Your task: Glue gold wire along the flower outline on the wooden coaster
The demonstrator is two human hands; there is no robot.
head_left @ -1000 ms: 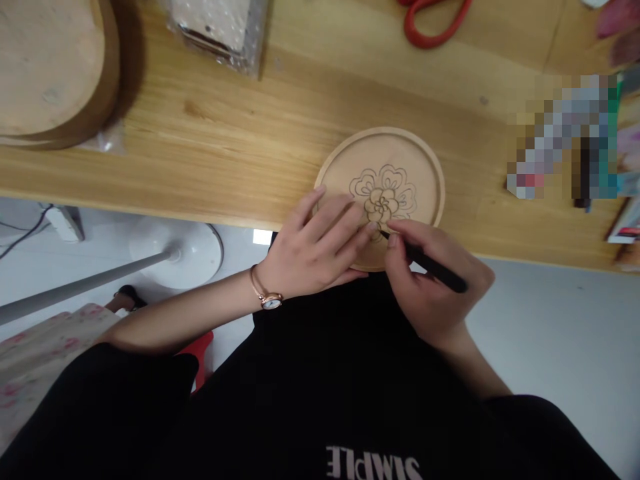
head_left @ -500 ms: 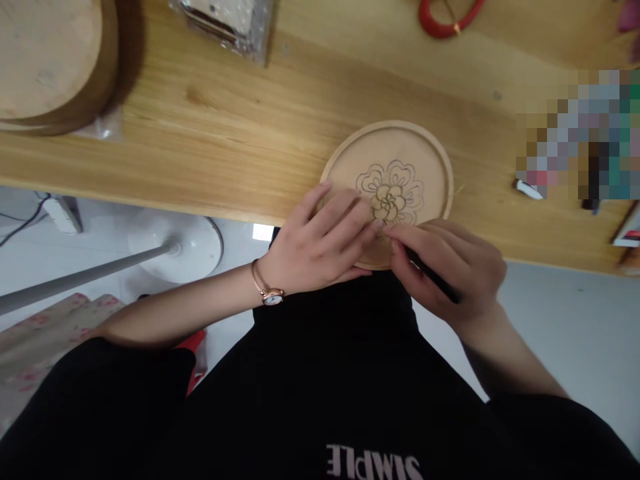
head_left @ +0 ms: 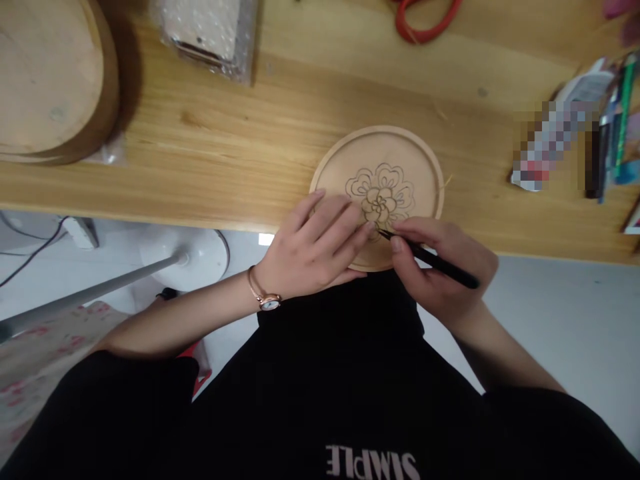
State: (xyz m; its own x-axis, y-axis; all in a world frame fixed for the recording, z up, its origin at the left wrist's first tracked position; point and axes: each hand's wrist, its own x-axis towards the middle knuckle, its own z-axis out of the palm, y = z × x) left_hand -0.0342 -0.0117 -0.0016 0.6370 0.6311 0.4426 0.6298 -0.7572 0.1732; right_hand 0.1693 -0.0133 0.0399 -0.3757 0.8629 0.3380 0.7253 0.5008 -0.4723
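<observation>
A round, shallow wooden tray (head_left: 327,167) with a raised rim lies at the table's near edge. A flower (head_left: 380,203) is outlined in dark lines on its face. My left hand (head_left: 320,247) grips the tray's near left side, fingers over the rim and face, thumb along the near edge. Its index fingertip rests beside the lower petals, partly covering them. Pinched in my right hand (head_left: 445,260) are slim black tweezers (head_left: 440,263), their points touching or just above the flower's lower edge, close to the left fingertip. Anything between the points is too small to see.
A large round wooden piece (head_left: 45,80) stands at the far left. Bubble-wrapped items (head_left: 205,33) and red-handled scissors (head_left: 430,27) lie at the back. To the right are a white tube (head_left: 565,127) and several pens (head_left: 623,120). A white stand base (head_left: 205,257) is on the floor.
The right fingers have shifted on the black tweezers, whose shaft now shows more fully at a flatter slant. The view has moved slightly; the left hand keeps its place on the tray.
</observation>
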